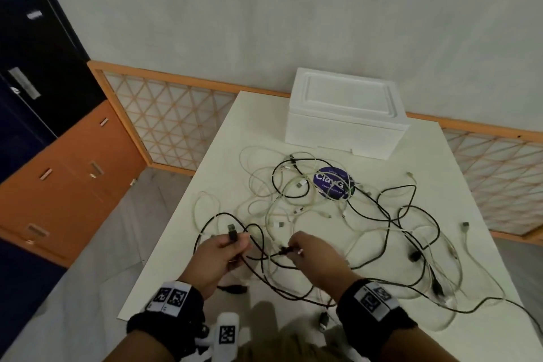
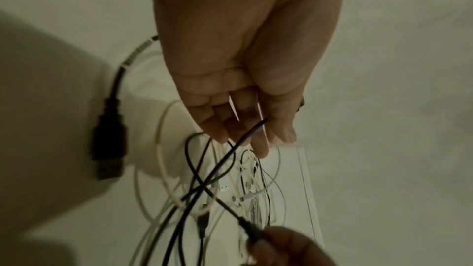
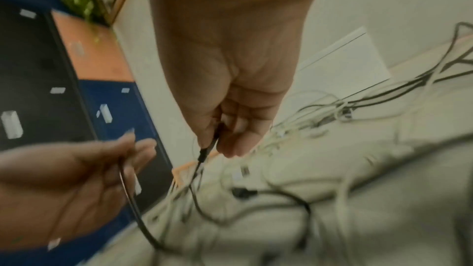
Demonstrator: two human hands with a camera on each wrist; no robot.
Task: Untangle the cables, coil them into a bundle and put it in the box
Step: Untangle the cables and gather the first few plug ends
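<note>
**Black cable held at both ends, tangle beyond**

The left hand (image 1: 219, 254) pinches a black cable (image 1: 258, 247) near its USB plug (image 1: 232, 231); the right hand (image 1: 308, 250) pinches a small connector (image 1: 284, 250). The cable runs crosswise between both grips, looped through the cable tangle (image 1: 323, 209) farther out on the tabletop (image 1: 182, 273) (white strands cross it). The closed box (image 1: 346, 114) stands behind.

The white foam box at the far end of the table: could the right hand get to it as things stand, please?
Probably not straight away. The right hand is pinching a black cable's plug near the table's front edge, and the tangle of cables lies between it and the white foam box, whose lid looks closed.
</note>
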